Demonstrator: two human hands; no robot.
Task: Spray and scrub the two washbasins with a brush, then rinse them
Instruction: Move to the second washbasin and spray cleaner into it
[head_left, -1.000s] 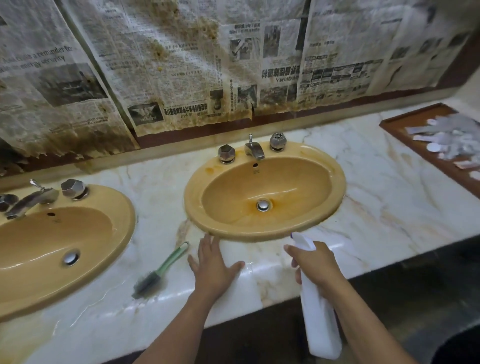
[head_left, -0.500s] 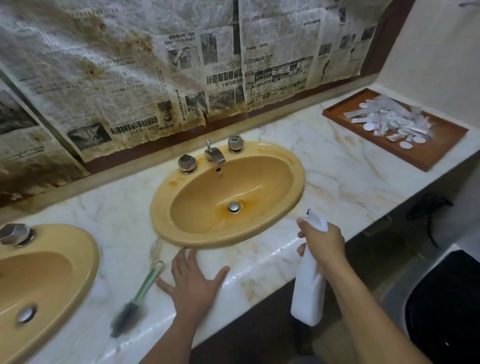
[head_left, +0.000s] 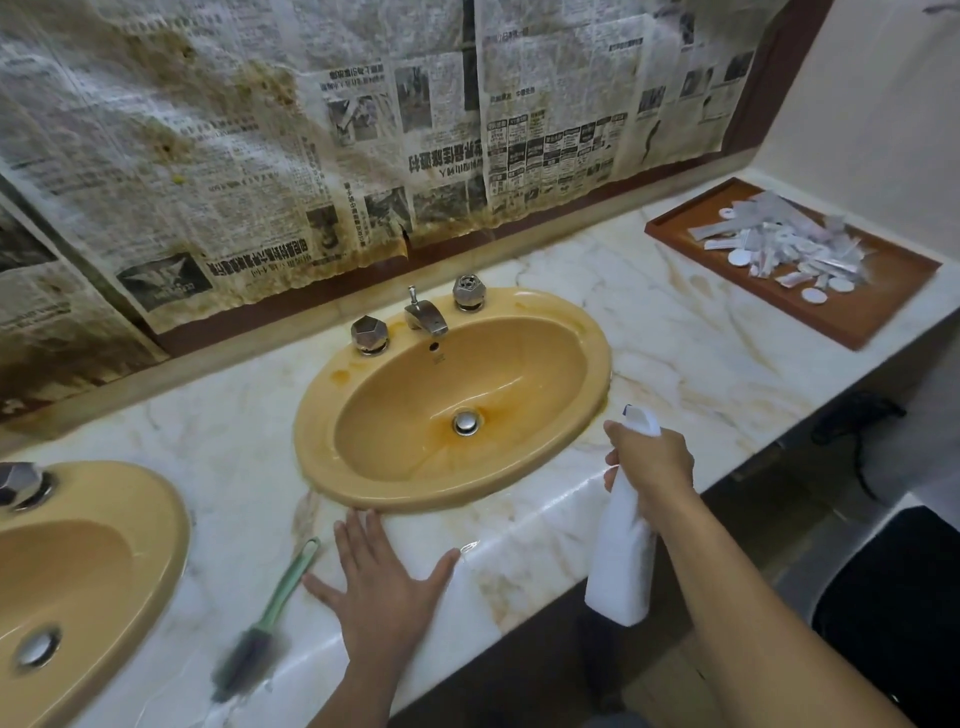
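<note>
Framing in the head view barely differs from half a second ago: the left hand (head_left: 384, 577) lies where it did, while the right hand (head_left: 652, 462) has lifted the spray bottle (head_left: 621, 561) slightly towards the basin's edge. Compared with a second ago, the view has swung rightward, cutting off most of the left washbasin (head_left: 166, 509) and bringing the whole wooden tray (head_left: 857, 317) into sight.

Both basins are oval, glossy, mustard-yellow ceramic, set into a white marble countertop (head_left: 675, 338) with tan veins. The right washbasin (head_left: 441, 496) shows rust-orange staining around its chrome drain (head_left: 466, 422). At its back rim a metal tap (head_left: 426, 314) stands between two faceted metal knobs (head_left: 369, 334). Stained, yellowed newspaper (head_left: 260, 156) covers the wall behind. White paper scraps (head_left: 795, 249), strips and discs, are heaped in the tray.

The left hand is spread flat, palm down on the counter's front edge, fingertips touching the right basin's front rim. The brush (head_left: 270, 613), with a pale green plastic handle and dark bristles, lies on the marble just left of that hand, between the two basins, untouched. The right hand's fingers curl round the neck of the white plastic bottle, which hangs off the counter's front edge, its nozzle just beside the right basin's rim.
</note>
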